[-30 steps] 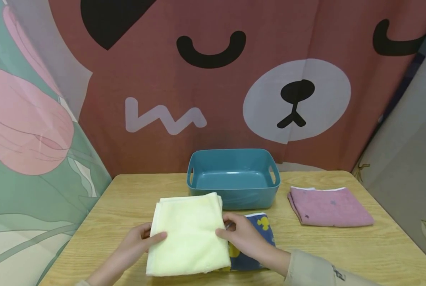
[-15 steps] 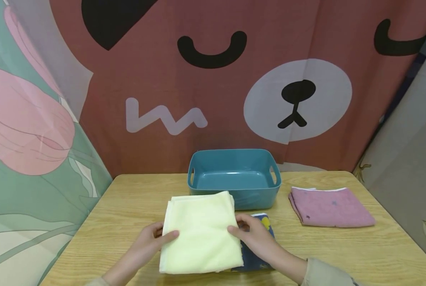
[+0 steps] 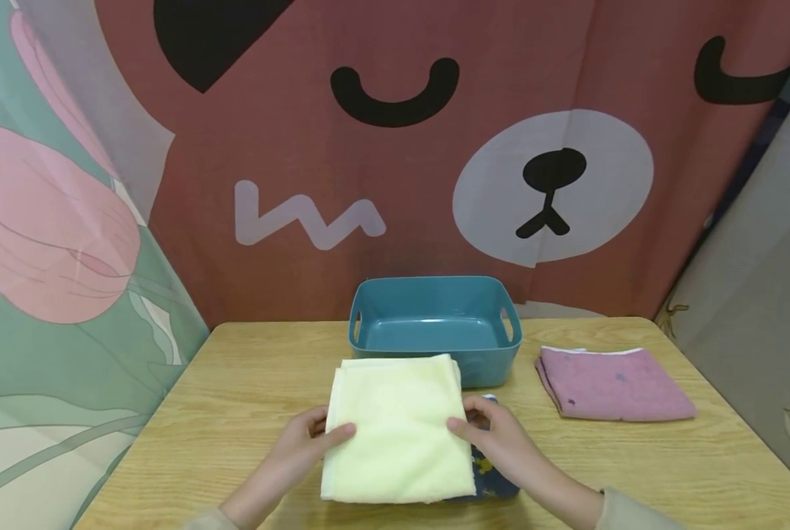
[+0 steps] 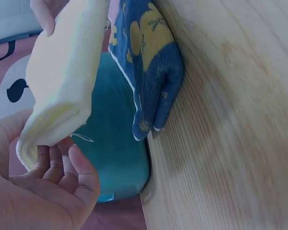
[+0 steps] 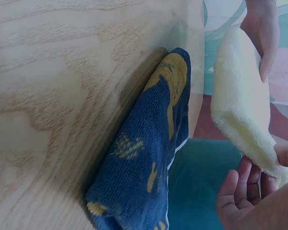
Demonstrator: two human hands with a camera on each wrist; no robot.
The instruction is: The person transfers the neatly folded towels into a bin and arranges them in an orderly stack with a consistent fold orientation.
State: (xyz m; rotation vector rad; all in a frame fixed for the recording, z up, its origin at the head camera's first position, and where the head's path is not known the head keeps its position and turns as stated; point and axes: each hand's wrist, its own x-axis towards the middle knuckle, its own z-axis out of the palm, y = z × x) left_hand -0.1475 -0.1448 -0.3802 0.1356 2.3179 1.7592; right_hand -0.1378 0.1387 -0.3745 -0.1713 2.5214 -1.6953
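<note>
Now, both hands are on the cloth: the left hand pinches one side edge, thumb in front and fingers behind, and the right hand grips the opposite edge the same way. Between them hangs the pale yellow towel, up off the table, its folding looking done, a neat near-square! Just below it, partly covered from the head view, lies the blue towel with yellow shapes, seemingly folded too and untouched by either hand. Beyond stands the teal basin, its front wall partly hidden by the yellow cloth. Over to the right, the pink towel lies flat and folded. So, folding appears finished on all three, yet none sits in the basin; the yellow one isn't set down yet.
</note>
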